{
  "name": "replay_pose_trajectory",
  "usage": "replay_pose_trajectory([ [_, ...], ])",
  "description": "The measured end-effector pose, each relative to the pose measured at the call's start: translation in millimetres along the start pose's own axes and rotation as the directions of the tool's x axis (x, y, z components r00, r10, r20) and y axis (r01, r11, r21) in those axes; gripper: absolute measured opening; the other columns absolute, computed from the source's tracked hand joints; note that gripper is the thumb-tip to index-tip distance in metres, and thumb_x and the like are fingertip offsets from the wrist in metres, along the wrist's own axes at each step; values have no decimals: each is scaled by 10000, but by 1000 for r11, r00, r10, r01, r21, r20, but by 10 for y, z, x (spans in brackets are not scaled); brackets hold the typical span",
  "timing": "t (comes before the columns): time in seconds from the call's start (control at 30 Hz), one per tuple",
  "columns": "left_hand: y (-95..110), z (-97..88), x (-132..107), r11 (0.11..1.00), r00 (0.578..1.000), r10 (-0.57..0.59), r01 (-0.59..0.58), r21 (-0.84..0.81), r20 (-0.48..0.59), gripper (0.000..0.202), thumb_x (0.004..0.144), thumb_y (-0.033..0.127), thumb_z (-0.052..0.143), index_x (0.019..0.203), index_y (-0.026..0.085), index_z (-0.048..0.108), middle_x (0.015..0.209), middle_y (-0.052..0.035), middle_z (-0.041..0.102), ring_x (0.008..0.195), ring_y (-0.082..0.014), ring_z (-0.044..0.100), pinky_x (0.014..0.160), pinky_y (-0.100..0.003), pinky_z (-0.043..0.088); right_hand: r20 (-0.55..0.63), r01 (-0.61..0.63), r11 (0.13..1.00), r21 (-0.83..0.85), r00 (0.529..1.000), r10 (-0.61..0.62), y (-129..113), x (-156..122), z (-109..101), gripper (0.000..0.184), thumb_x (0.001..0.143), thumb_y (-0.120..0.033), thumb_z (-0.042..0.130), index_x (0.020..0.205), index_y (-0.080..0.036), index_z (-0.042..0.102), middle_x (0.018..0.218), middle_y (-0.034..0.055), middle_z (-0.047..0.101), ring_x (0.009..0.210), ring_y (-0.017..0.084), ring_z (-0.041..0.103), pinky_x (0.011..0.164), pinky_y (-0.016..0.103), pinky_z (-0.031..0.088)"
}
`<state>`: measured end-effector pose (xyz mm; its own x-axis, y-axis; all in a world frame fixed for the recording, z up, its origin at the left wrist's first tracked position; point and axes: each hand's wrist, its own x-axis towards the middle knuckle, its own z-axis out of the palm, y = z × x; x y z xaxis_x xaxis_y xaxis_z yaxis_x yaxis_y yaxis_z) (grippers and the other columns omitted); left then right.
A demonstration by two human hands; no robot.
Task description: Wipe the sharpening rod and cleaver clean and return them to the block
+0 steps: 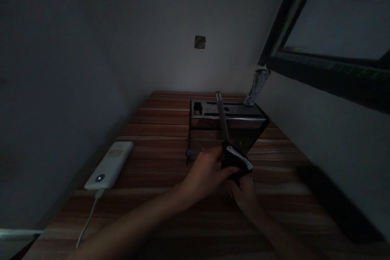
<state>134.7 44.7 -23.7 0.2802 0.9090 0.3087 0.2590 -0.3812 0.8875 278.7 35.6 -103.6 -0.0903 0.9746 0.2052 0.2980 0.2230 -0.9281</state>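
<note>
Lying by the left edge of the wood-grained desk point(152, 130), a smooth white power bank point(111, 166) is followed by a black block with a slender metal rod point(223, 120), grasped mid-desk by curled fingers of left hand point(207, 170) and right hand point(246, 195).

tilted rod point(222, 118), seemingly metal, black-ended

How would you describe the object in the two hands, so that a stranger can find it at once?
On the striped wooden tabletop stands a metal frame with a slotted top. On its near side, the left hand and the right hand hold a dark tool. Unlike the frame, it has one slim grey rod rising from a black block with a whitish strip.
</note>
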Motion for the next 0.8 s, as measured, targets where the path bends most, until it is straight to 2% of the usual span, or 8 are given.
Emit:
replay_pose_trajectory([
  [0.13, -8, -16, 3, 996, 1000, 7, -6, 94, -5, 195, 735, 225, 684, 917, 173, 643, 897, -45, 708, 831, -202, 658, 733, -281, 496, -7, -16, 1000, 6, 1000, 16, -17, 0, 1, 200, 665, -269, 485, 485, -215, 415, 373, -54, 384, 325, 81, 349, 326, 190, 262],
  [0.33, -30, -14, 11, 984, 1000, -3, 1, 178, 10, 235, 763, 243, 657, 980, 164, 614, 956, -82, 703, 873, -229, 662, 738, -300, 500, 17, -17, 1000, -9, 1000, 17, -72, -7, 16, 217, 682, -284, 486, 489, -220, 410, 380, -45, 401, 337, 89, 370, 338, 196, 283],
  [0.47, -18, -56, 32, 972, 1000, -3, 7, 237, -19, 229, 764, 296, 658, 954, 175, 616, 932, -75, 708, 858, -234, 667, 730, -298, 501, 38, -34, 999, -20, 999, 35, -96, -1, 17, 239, 711, -326, 487, 506, -214, 437, 371, -52, 385, 328, 87, 355, 329, 199, 268],
  [0.63, 75, -157, 39, 979, 995, -19, 38, 201, -97, 203, 781, 290, 635, 948, 175, 618, 921, -66, 716, 855, -224, 671, 729, -284, 499, 4, 27, 998, -49, 1000, -27, -119, 3, -4, 222, 738, -359, 522, 606, -181, 533, 418, -51, 412, 360, 91, 365, 346, 202, 289],
  [0.8, 185, -298, 58, 995, 987, 18, -2, 104, -161, 217, 770, 271, 641, 965, 177, 627, 926, -39, 718, 841, -195, 663, 723, -259, 494, 26, 51, 995, -80, 998, -49, -117, -12, -3, 296, 778, -431, 541, 659, -165, 597, 423, -42, 429, 388, 104, 400, 370, 205, 325],
])
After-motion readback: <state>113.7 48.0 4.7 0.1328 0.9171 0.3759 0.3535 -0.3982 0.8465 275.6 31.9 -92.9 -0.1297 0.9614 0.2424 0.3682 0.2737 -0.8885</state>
